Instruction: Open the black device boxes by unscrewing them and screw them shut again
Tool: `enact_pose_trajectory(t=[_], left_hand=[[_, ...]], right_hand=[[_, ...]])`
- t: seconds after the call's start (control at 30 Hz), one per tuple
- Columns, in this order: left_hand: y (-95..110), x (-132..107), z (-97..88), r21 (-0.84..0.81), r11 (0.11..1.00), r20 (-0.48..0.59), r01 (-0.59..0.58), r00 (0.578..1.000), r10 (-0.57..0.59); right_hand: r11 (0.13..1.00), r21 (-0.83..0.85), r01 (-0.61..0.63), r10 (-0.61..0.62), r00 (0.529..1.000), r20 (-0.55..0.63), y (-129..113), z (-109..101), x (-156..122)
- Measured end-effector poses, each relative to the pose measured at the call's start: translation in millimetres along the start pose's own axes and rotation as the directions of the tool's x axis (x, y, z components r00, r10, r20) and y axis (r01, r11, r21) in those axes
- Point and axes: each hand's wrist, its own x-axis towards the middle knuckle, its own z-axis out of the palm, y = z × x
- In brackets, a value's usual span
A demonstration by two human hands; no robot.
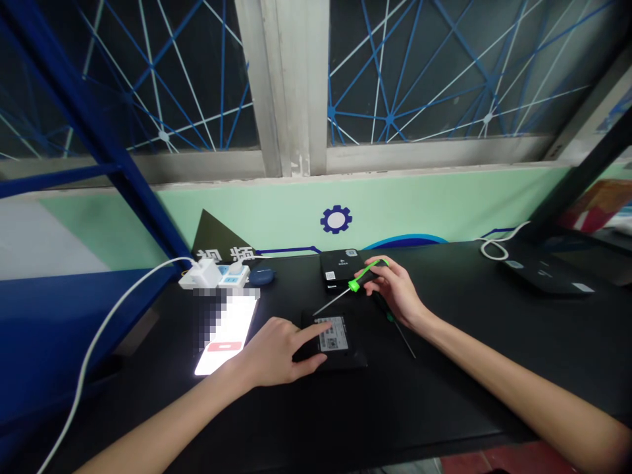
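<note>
My left hand [279, 352] rests on a flat black device [340, 355] with a white label, lying on the black desk [444, 395]. Its index finger points across the label and the thumb presses the device's near edge. My right hand [395, 289] is closed round a screwdriver [358, 282] with a green and black handle. The metal shaft slants down to the left, and its tip sits at the device's far left corner. A second thin screwdriver [402, 332] lies on the desk just right of the device, under my right wrist.
A lit phone [227, 336] lies left of the device. Behind it are a white power strip [214, 275] with a white cable, a small dark blue case [261, 276] and another black box [340, 268]. A black flat device [548, 271] sits at the far right.
</note>
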Motion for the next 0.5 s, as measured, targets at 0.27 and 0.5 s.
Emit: enact_pose_trajectory(t=[0.27,0.5], left_hand=[[0,1,-1.4,-0.001,1.0,0.016,0.005,1.0,-0.005],[-1,1,0.0,0.002,1.0,0.012,0.004,1.0,-0.004]], right_hand=[[0.991,-0.079,0.106,-0.11,0.993,-0.049,-2,-5,5],[0.987,-0.098,0.125,-0.133,0.988,-0.079,-4,-12,10]])
